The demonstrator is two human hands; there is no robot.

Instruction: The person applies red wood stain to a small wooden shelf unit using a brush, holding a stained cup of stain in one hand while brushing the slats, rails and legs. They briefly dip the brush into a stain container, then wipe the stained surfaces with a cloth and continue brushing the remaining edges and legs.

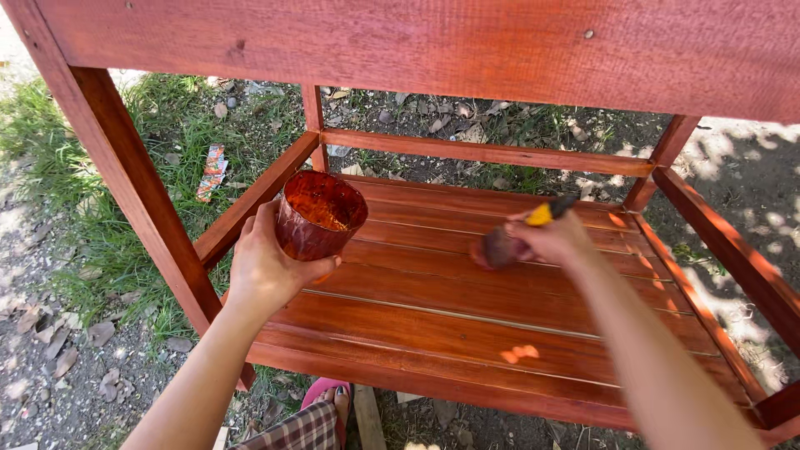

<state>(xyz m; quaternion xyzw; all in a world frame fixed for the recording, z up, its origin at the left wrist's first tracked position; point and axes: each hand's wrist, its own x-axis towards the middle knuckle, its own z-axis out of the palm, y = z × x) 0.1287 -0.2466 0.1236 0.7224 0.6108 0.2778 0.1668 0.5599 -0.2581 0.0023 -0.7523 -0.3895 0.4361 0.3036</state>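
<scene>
My left hand [265, 268] grips a small stained cup [320, 215] holding orange-brown wood stain, held above the left part of the slatted lower shelf [433, 321]. My right hand [552, 240] holds a paintbrush [515, 237] with a yellow and black handle; its dark bristles touch a slat near the shelf's middle. The shelf belongs to a red-brown wooden frame [125, 179] with upright legs and rails, and its slats look glossy and wet.
A wide top board [467, 46] of the frame crosses the upper view. Grass, dry leaves and a torn wrapper [212, 171] lie on the ground at left. My foot in a pink sandal [332, 398] stands below the shelf's front edge.
</scene>
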